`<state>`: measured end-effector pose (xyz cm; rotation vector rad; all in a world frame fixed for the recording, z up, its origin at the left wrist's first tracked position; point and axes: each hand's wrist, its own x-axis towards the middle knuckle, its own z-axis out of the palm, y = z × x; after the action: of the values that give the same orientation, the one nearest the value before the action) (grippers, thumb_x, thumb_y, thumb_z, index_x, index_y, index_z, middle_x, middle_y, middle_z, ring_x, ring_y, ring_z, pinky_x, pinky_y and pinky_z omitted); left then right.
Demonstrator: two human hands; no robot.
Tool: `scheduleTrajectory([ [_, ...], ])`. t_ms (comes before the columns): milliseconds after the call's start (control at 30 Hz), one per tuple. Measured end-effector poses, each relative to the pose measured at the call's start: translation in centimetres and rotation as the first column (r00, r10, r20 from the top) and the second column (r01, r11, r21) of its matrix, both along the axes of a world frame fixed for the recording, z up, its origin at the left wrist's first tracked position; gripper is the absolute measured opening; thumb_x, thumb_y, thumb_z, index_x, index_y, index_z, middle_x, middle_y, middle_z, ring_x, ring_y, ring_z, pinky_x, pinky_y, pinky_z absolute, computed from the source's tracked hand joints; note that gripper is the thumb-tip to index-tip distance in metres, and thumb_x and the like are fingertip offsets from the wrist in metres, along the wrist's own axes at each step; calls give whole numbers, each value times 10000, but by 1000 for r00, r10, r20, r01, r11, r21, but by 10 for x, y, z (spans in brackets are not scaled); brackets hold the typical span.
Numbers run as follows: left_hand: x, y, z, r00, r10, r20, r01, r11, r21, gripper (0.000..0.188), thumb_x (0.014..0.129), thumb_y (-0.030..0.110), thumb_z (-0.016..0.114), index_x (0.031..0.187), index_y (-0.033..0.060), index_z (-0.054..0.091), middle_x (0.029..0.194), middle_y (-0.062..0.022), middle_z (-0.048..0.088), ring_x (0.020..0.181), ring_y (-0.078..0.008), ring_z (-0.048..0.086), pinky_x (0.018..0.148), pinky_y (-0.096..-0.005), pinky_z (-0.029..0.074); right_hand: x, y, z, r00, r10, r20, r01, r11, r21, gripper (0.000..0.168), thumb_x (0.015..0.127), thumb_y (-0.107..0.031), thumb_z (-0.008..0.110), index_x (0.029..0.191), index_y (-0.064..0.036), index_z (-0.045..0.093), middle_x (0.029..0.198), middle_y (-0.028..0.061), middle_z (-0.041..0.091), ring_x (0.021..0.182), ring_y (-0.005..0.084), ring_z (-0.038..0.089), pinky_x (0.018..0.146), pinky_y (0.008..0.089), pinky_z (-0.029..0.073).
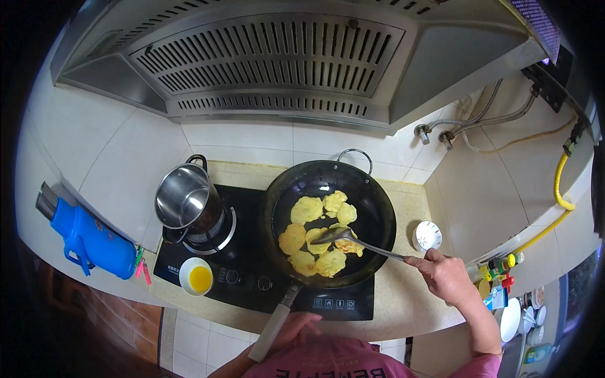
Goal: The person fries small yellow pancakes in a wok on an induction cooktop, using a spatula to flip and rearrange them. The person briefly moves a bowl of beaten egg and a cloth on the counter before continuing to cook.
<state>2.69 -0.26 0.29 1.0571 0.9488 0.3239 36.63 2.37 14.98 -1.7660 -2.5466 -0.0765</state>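
Observation:
My right hand (442, 274) grips the handle of a metal spoon or ladle (378, 250), whose head lies over the pieces near the middle of a black wok (378, 208). Several yellow egg-like fritters (306, 210) lie in the wok, some with browned surfaces. The wok rests on the right side of a black glass gas hob (246, 283). Its pale handle (270, 330) points towards me. My left hand (295, 326) is beside that handle near the counter's front edge, its fingers apart; the handle partly hides it, and no grip on it shows.
A steel pot (183, 196) stands on the left burner. A bowl of yellow liquid (198, 278) sits at the hob's front left, with a blue thermos (94, 238) farther left. A white bowl (427, 236) is right of the wok. The range hood (283, 56) overhangs the hob; bottles (501, 269) stand right.

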Motion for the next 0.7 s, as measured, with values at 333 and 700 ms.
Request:
scheduleTrajectory([
  [333, -3, -1, -3, 999, 40, 6, -40, 997, -68, 377, 988, 354, 379, 1200, 116, 582, 963, -78, 655, 601, -90, 543, 542, -208, 436, -17, -5, -4, 998, -17, 62, 16, 1000, 24, 440, 740, -19, 605, 1132, -212, 660, 758, 65, 545, 583, 243, 599, 501, 362, 501],
  [700, -2, -2, -5, 1000, 13, 18, -14, 997, 72, 366, 981, 358, 391, 1204, 138, 579, 954, -60, 655, 611, -99, 539, 553, -221, 443, -58, 41, -34, 998, -64, -16, 66, 978, 200, 504, 715, 7, 570, 1189, -159, 618, 814, 93, 523, 594, 259, 609, 520, 360, 512],
])
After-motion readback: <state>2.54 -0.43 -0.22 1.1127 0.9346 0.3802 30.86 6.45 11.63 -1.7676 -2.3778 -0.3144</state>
